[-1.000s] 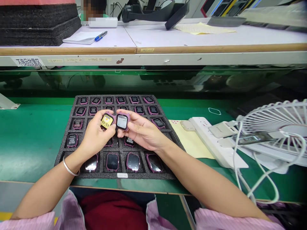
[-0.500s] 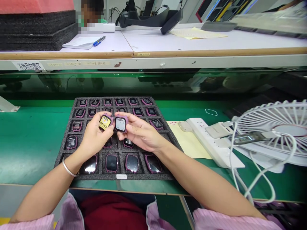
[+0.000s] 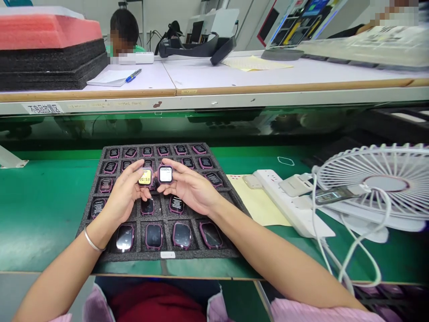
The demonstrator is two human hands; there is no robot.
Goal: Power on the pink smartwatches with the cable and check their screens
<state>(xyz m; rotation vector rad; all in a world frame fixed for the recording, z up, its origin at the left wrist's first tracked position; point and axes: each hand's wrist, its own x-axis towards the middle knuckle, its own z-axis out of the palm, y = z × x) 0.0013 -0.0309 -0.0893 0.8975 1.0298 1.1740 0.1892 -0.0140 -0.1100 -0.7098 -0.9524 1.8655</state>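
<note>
My left hand [image 3: 125,192] grips a purple smartwatch with a yellow screen [image 3: 145,177] reading 01:53. Close beside it, my right hand [image 3: 194,188] holds a second purple smartwatch with a white screen [image 3: 165,174]. Both watches are strapless, face up towards me, and are held above a dark grey foam tray [image 3: 167,218]. Purple-framed watches lie in the tray's compartments. Several in the back rows show white text on black, while those in the front row, such as one watch [image 3: 153,236], have dark screens. Part of the tray's middle is hidden behind my hands.
Right of the tray are a yellow sheet [image 3: 258,205], a white power strip [image 3: 291,205] with chargers and cables, and a white fan [image 3: 378,183]. Across the back runs a raised shelf [image 3: 214,82] bearing foam stacks [image 3: 50,49], a notepad and a pen. Another person [image 3: 124,33] is behind it.
The left thumb has moved off the yellow watch face, uncovering its screen, and the left fingers now curl below it. The right watch's screen has turned whiter. The camera view has tilted up slightly.
</note>
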